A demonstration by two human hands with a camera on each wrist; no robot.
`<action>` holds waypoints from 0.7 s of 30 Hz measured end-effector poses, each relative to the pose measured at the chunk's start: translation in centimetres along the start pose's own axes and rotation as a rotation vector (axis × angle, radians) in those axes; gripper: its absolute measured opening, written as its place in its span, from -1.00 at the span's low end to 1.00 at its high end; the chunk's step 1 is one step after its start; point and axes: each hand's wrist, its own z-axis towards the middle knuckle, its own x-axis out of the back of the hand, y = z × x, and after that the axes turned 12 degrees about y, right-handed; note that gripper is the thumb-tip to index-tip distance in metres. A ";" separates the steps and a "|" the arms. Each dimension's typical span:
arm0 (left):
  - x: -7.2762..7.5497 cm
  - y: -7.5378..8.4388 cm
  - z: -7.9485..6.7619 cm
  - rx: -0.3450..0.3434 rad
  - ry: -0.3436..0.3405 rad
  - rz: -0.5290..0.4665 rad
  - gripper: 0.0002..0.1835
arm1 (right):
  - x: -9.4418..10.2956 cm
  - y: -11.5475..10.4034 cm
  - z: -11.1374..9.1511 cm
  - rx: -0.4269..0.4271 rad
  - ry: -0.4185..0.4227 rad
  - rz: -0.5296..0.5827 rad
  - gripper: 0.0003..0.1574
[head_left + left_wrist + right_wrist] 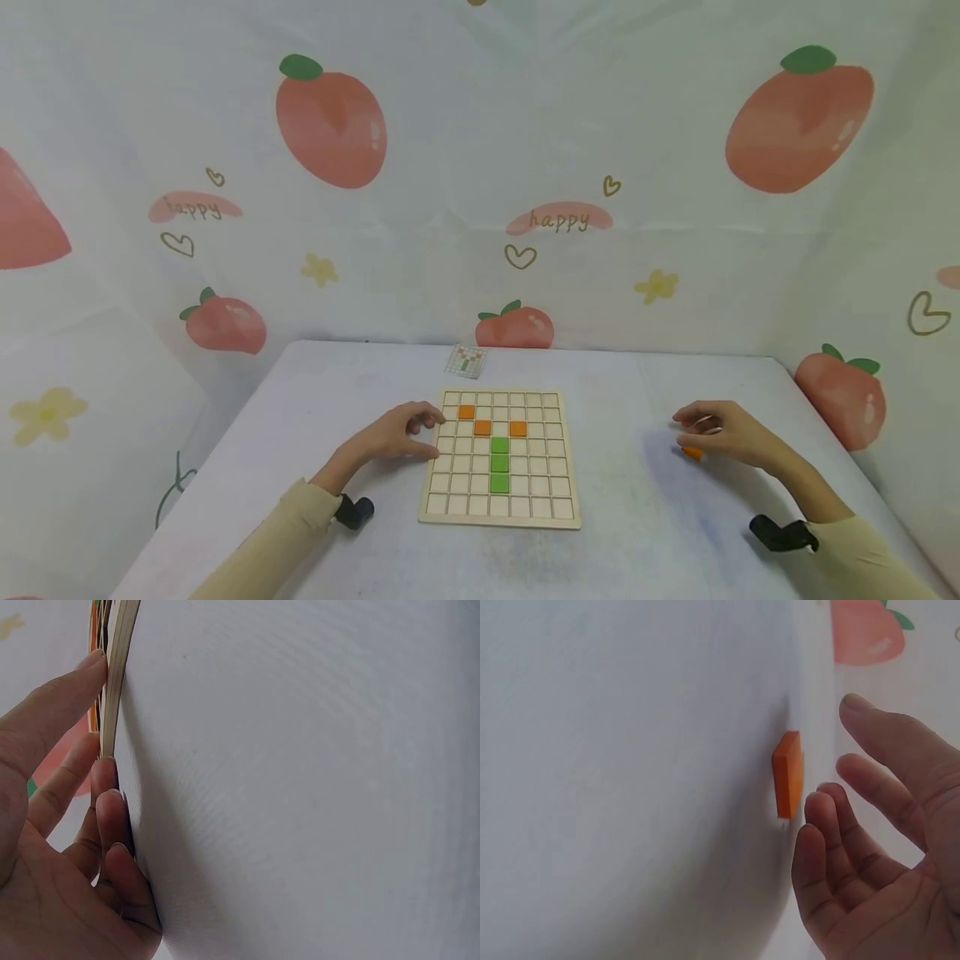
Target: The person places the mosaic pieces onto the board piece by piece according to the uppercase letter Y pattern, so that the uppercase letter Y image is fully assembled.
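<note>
A wooden grid board (540, 500) lies on the table. Three orange tiles, one of them an orange tile (518, 428) on the right, form part of a V in its cells. Below them runs a column of three green tiles (499, 463). My left hand (401, 432) touches the board's left edge, thumb and fingertips right at the rim; the left wrist view shows the board's side (115, 690) against them. Over at the right, my right hand (723, 432) hovers, fingers loosely bent and holding nothing, beside a loose orange tile (787, 776) on the table.
Behind the board lies a small pattern card (466, 361) printed with a grid and coloured squares. A white cloth with printed fruit (516, 327) hangs along the table's back edge and both sides. Black wrist cameras (354, 512) sit at both cuffs.
</note>
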 end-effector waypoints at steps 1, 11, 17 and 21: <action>0.0 0.0 0.0 0.004 0.001 0.002 -0.48 | 0.1 0.1 -0.2 0.004 0.001 0.000 -0.62; 0.0 -0.1 0.1 0.010 0.000 0.000 -0.48 | 0.8 1.1 -1.5 0.050 0.020 0.017 -0.60; 0.0 -0.1 0.2 0.012 -0.001 -0.002 -0.48 | 0.9 1.1 -2.0 0.020 -0.002 0.020 -0.52; -0.1 -0.1 0.1 0.008 0.001 -0.001 -0.48 | 0.5 1.2 -2.3 -0.001 0.005 0.016 -0.48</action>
